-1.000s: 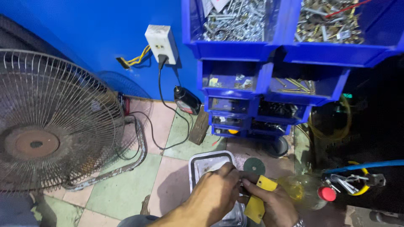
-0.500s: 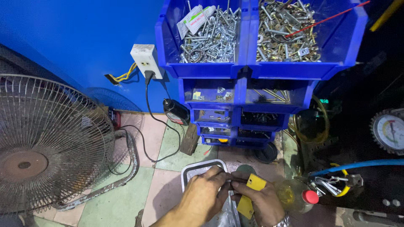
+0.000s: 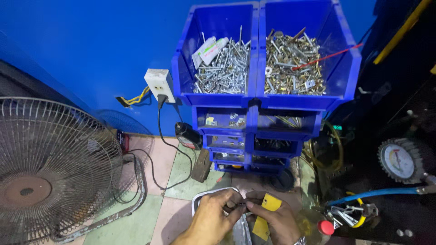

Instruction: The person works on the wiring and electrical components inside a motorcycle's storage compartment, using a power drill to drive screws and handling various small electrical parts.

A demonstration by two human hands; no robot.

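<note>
Both hands meet at the bottom of the head view. My left hand (image 3: 214,218) and my right hand (image 3: 275,221) pinch a small dark metal part (image 3: 237,207) between their fingertips. Yellow flat pieces (image 3: 265,213) lie against my right hand's fingers. Under the hands sits a white-rimmed metal tray (image 3: 198,201), mostly hidden. Directly above stand stacked blue bins; the top left bin (image 3: 217,59) holds silver bolts and the top right bin (image 3: 307,59) holds mixed bolts and nuts.
A rusty floor fan (image 3: 50,168) fills the left. A white wall socket (image 3: 159,85) feeds a black cable to an adapter (image 3: 188,135). At right are a pressure gauge (image 3: 399,160), a blue hose (image 3: 374,194) and a red-capped bottle (image 3: 324,227).
The view has tilted up and left, showing more of the top bins and the gauge. Both hands stay together low in the frame, still working the small part.
</note>
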